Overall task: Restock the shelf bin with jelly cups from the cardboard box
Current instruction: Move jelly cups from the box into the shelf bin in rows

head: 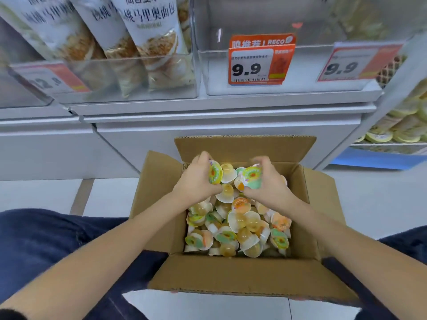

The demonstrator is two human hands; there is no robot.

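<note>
Left hand [198, 179]: we gripped a clutch of cups [240, 227], fingers curled round them, at frame centre.
Right hand [265, 181]: likewise closed round several cups.
Box [240, 271]: lower centre, still well filled.
Bin [288, 72]: upper centre-right, above the box, looked bare.
Doing it well: we judged modest handfuls, lifted level, would spill least.

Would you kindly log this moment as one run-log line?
stage: scooping | left hand: holds jelly cups | right hand: holds cups | cardboard box: open, well stocked | shelf bin: looks empty
</note>
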